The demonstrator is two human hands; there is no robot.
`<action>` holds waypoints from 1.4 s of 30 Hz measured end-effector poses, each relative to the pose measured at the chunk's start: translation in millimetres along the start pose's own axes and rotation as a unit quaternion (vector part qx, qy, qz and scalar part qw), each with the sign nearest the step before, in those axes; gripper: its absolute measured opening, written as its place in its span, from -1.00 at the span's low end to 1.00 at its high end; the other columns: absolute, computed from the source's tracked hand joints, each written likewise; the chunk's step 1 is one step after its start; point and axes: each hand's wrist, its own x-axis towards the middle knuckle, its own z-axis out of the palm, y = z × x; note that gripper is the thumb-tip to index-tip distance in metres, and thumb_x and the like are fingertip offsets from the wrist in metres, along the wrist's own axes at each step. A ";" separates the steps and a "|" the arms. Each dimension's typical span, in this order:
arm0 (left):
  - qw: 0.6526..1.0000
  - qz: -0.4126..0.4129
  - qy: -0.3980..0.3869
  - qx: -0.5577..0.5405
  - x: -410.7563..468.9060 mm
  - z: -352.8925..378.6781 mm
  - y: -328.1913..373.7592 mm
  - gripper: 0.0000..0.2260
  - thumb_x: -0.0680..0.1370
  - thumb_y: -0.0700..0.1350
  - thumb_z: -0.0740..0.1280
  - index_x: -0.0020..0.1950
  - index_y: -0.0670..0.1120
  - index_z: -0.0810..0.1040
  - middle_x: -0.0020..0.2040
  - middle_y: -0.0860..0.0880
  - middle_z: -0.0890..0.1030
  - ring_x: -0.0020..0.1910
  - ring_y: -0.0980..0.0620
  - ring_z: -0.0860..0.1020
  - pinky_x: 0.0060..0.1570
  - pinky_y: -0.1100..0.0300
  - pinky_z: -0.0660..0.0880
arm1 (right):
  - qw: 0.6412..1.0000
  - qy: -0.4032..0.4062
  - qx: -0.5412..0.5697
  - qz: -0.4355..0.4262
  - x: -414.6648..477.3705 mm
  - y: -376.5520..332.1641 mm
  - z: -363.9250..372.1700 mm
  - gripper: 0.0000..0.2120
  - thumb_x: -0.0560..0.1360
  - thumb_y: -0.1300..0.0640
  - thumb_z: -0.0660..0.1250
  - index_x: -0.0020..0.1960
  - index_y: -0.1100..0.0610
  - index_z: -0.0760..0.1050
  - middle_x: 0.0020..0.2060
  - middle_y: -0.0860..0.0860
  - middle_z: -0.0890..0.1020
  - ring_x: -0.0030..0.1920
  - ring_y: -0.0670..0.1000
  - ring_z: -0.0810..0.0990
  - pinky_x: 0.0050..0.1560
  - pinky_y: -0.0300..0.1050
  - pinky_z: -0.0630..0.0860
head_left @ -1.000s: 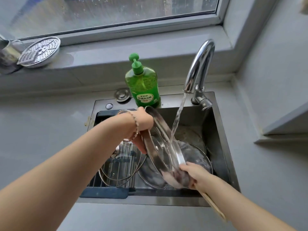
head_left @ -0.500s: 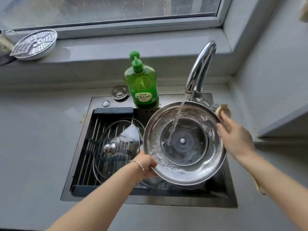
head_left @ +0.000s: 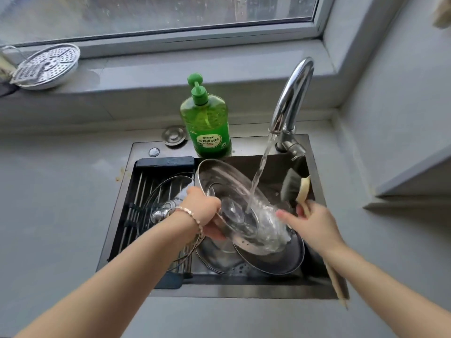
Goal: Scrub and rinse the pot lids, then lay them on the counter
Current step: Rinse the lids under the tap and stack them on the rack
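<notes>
A steel-rimmed glass pot lid (head_left: 240, 208) is tilted under the running water (head_left: 258, 176) in the sink (head_left: 244, 291). My left hand (head_left: 205, 215) grips its left edge. My right hand (head_left: 312, 225) holds a wooden-handled dish brush (head_left: 296, 187) and touches the lid's right side with a fingertip. A second glass lid with a metal knob (head_left: 159, 213) lies on the drain rack (head_left: 136, 203) on the left. Another lid (head_left: 273, 262) lies in the basin beneath the held one.
A green dish soap bottle (head_left: 207, 120) stands behind the sink beside the chrome faucet (head_left: 292, 98). A perforated steamer plate (head_left: 47, 65) leans on the window sill at the far left. Grey counter (head_left: 53, 191) surrounds the sink; a wall corner juts out at the right.
The lid has turned from facing me flat to tilted down to the right under the stream. My left hand has moved up its left edge; my right hand came down to its lower right side.
</notes>
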 end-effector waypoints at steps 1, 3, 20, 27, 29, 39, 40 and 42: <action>1.000 -0.020 0.002 0.001 3.2 3.1 2.8 -0.80 0.52 -0.36 0.17 0.11 -0.26 0.25 -0.19 -0.30 0.53 -0.48 -0.16 0.59 -0.54 -0.16 0.52 | 0.998 -0.064 0.017 -0.001 -8.7 -3.3 4.4 -0.70 0.30 0.01 0.52 -0.29 0.10 0.42 -0.39 -0.05 0.48 -0.31 -0.04 0.46 -0.31 -0.22 0.39; 0.999 -0.043 -0.022 0.012 7.3 11.6 10.5 -0.90 0.52 -0.34 0.21 0.02 -0.29 0.36 -0.14 -0.31 0.55 -0.21 -0.27 0.63 -0.38 -0.13 0.59 | 0.984 -0.175 0.023 -0.010 -18.8 -6.8 11.3 -0.65 0.19 -0.04 0.56 -0.22 0.16 0.53 -0.31 -0.04 0.59 -0.24 -0.06 0.56 -0.14 -0.19 0.51; 0.985 0.097 -0.095 0.110 30.0 49.8 -25.5 -0.62 0.57 -0.02 0.25 0.34 -0.07 0.28 -0.12 0.00 0.45 -0.21 0.01 0.51 -0.20 0.11 0.55 | 0.885 0.092 0.435 0.138 7.7 -11.9 -20.3 -0.63 0.37 0.38 0.41 0.13 0.30 0.41 -0.24 0.05 0.46 -0.21 -0.01 0.53 -0.04 -0.12 0.54; 0.947 0.227 0.020 0.226 26.9 52.1 6.3 -0.63 0.36 0.06 0.47 0.01 -0.05 0.40 -0.16 -0.02 0.56 -0.20 0.00 0.56 -0.20 0.13 0.55 | 0.840 0.011 0.499 0.214 8.5 -2.8 -28.6 -0.90 0.47 0.21 0.34 -0.15 0.25 0.56 -0.37 0.08 0.67 -0.33 0.05 0.67 -0.16 -0.01 0.58; 0.912 0.268 0.081 0.301 17.3 46.4 18.4 -0.61 0.31 0.14 0.48 -0.06 -0.06 0.45 -0.23 0.03 0.54 -0.20 0.03 0.53 -0.19 0.15 0.48 | 0.825 -0.011 0.523 0.215 6.6 -0.8 -23.7 -0.85 0.50 0.18 0.29 -0.18 0.23 0.55 -0.40 0.09 0.67 -0.40 0.04 0.66 -0.26 -0.01 0.61; 0.786 0.334 0.238 0.464 1.1 -6.0 20.8 -0.63 0.37 0.16 0.38 -0.02 -0.08 0.44 -0.10 -0.01 0.56 -0.07 -0.04 0.53 -0.16 0.16 0.42 | 0.845 -0.110 0.481 0.207 5.7 -18.8 61.5 -0.77 0.57 0.15 0.23 0.02 0.31 0.55 -0.12 0.20 0.66 -0.05 0.15 0.63 0.06 0.08 0.54; 0.780 0.339 0.247 0.465 2.4 -12.1 16.5 -0.62 0.37 0.16 0.38 0.00 -0.07 0.43 -0.07 -0.01 0.57 -0.05 -0.05 0.54 -0.14 0.16 0.43 | 0.858 -0.104 0.466 0.189 5.8 -20.2 67.7 -0.77 0.56 0.16 0.23 0.05 0.32 0.52 -0.11 0.18 0.65 -0.04 0.14 0.63 0.08 0.06 0.53; 0.792 0.340 0.252 0.440 7.6 -22.9 6.9 -0.62 0.37 0.13 0.40 0.03 -0.07 0.41 -0.05 -0.01 0.57 -0.03 -0.06 0.55 -0.12 0.16 0.43 | 0.885 -0.075 0.437 0.141 4.0 -21.2 74.5 -0.77 0.54 0.16 0.27 0.08 0.33 0.48 -0.10 0.17 0.62 0.03 0.15 0.60 0.19 0.07 0.49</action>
